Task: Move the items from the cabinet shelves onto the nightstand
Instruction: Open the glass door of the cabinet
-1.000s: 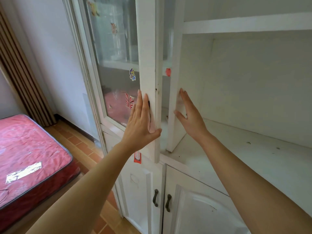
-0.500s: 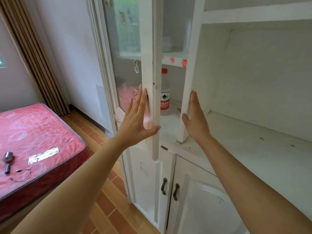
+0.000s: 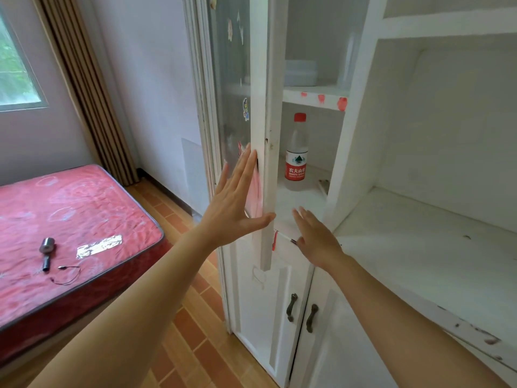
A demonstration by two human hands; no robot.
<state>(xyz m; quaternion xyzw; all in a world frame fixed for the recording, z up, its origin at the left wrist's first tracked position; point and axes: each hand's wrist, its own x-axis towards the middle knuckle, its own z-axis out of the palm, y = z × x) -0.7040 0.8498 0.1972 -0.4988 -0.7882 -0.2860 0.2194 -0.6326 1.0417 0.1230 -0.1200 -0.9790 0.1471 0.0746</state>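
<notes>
Bottle (image 3: 297, 152) first: I see a clear plastic one with a red cap and a red label, upright on the lower shelf (image 3: 303, 191) of the narrow cabinet compartment, towards the back. Just right of it on the same shelf lies a small thing I cannot make out. On the shelf above (image 3: 313, 96), whose front edge carries red blotches, sits a low white container (image 3: 300, 72).

My left hand (image 3: 237, 200) is flat and wide, fingers straight and pointing up, lying against the glass door (image 3: 258, 107) by its white frame edge, thumb spread out under the frame. It holds nothing. The door stands ajar, edge-on to me, with stickers on the pane.

My right hand (image 3: 316, 236) is also spread and relaxed, palm down, at the front lip of the lower shelf, in front of the bottle and apart from it. Whether it touches the ledge, I cannot tell.

To the right, the wide open cabinet bay (image 3: 419, 247) shows a bare white surface with scuffs along its front edge. Below are two white doors with dark handles (image 3: 291, 306).

Off to the left, a red mattress (image 3: 70, 219) lies on the brick-patterned floor (image 3: 195, 331), with a small metal cylinder (image 3: 47, 252) and a thin wire (image 3: 67, 274) on it. A striped curtain (image 3: 84, 79) hangs beside a window (image 3: 16, 65).
</notes>
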